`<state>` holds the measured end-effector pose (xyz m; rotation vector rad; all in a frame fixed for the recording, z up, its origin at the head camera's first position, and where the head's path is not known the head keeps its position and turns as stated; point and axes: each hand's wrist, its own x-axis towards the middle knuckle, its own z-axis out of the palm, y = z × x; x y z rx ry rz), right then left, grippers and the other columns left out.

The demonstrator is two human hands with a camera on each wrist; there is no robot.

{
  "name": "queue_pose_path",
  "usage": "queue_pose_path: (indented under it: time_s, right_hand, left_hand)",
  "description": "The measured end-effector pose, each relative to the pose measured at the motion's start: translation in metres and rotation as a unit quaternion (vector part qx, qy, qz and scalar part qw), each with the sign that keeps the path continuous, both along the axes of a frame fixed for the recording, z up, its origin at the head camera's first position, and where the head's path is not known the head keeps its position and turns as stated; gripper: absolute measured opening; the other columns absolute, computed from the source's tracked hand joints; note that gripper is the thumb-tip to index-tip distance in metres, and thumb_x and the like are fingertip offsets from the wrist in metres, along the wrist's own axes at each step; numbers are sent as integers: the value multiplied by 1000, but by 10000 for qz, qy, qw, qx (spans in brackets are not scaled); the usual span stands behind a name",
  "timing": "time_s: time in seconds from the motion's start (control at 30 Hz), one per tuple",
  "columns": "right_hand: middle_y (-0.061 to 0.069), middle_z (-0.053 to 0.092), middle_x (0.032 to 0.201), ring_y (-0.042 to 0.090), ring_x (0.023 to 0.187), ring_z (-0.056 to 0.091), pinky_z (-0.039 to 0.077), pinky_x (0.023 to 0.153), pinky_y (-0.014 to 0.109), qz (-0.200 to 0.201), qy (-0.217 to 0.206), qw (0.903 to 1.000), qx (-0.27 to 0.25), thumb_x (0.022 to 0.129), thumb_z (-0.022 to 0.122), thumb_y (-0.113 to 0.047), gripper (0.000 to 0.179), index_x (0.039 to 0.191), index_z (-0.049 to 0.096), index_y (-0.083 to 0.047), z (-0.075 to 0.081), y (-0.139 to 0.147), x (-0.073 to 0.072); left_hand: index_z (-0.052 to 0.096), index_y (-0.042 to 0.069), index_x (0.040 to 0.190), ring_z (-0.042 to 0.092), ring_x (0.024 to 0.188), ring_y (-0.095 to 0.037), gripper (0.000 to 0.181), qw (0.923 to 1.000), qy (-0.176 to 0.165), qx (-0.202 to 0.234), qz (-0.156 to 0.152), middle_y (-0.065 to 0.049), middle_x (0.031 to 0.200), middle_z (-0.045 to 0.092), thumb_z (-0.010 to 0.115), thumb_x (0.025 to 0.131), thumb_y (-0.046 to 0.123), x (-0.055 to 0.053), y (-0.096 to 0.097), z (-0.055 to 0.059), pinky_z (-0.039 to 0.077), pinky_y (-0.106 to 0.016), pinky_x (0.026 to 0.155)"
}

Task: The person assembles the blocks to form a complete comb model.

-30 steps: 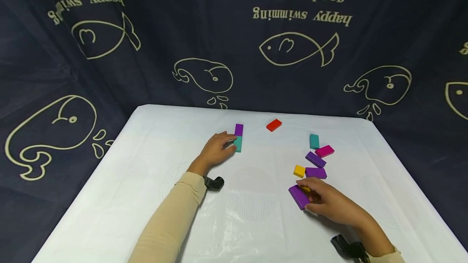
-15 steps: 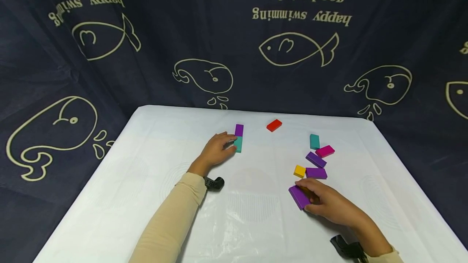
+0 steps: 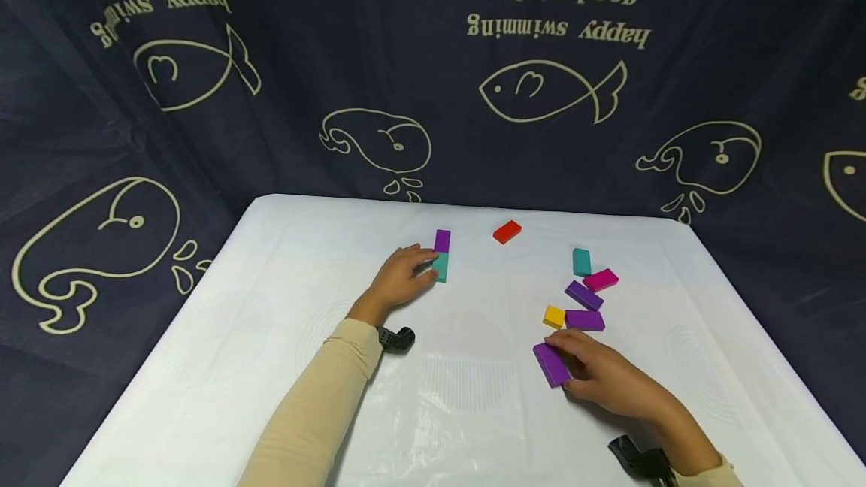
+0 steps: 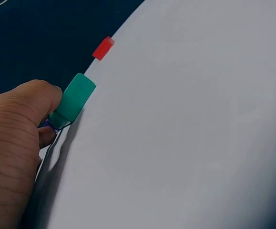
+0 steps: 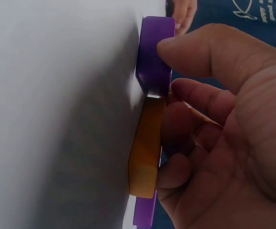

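Note:
My left hand is at a teal block, with thumb and index fingertip along its left side; the left wrist view shows the thumb on the teal block. A purple block lies end to end with the teal one at its far side. My right hand pinches another purple block between thumb and index finger. Beneath its curled fingers, the right wrist view shows an orange-yellow block on the table, hidden by the hand in the head view.
Just beyond the right hand lie a small yellow block and two purple blocks. Behind them are a pink block and a second teal block. A red block lies near the far edge of the white table, before a dark printed curtain.
The right thumb and index finger have closed in on the purple block, which has shifted very slightly. The yellow block beside it has gone out of sight beneath the hand. The left hand stays put.

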<state>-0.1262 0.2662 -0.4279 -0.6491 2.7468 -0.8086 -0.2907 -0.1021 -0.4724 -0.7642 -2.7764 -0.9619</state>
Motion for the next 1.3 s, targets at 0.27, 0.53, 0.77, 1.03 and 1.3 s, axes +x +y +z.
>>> queue_pose_path:
  time_s: [0.27, 0.53, 0.77, 1.03, 1.3]
  right_hand:
    - [5, 54, 139, 34, 130, 48, 38, 105, 59, 50, 92, 9999, 57, 83, 78, -15, 55, 135, 59, -14, 0, 0, 0]
    - [5, 54, 136, 36, 129, 48, 39, 105, 60, 40, 23, 10000, 69, 83, 80, -24, 54, 133, 60, -15, 2, 0, -2]
    - [6, 54, 137, 37, 131, 47, 38, 105, 60, 34, 3, 9999, 109, 82, 81, -27, 55, 131, 60, -17, 1, 1, -2]
    - [7, 52, 141, 39, 133, 45, 37, 105, 61, 11, -30, 10000, 62, 82, 81, -29, 56, 132, 59, -19, -1, 0, -1]
    - [3, 54, 138, 34, 130, 48, 39, 105, 60, 30, 217, 9997, 66, 82, 81, -27, 55, 132, 59, -19, -3, 2, 0]
  left_hand:
    - [61, 11, 136, 40, 140, -31, 45, 10000, 8, 8, -24, -9, 141, 57, 61, 95, 29, 0, 1, 2, 22, -48, 118]
    - [61, 11, 136, 40, 140, -30, 46, 10000, -3, -17, 14, -8, 141, 57, 61, 94, 30, -1, 1, 2, 22, -47, 119]
    - [61, 11, 136, 40, 140, -30, 45, 10000, -43, 25, -4, -8, 140, 58, 61, 94, 29, 0, 1, 3, 21, -48, 119]
    - [61, 11, 135, 40, 140, -31, 45, 10000, 20, -23, 7, -9, 140, 58, 61, 94, 30, 0, 0, 2, 22, -47, 118]
    - [61, 12, 136, 40, 140, -30, 45, 10000, 5, -2, 20, -8, 140, 58, 61, 94, 30, 1, 0, 1, 22, -46, 119]
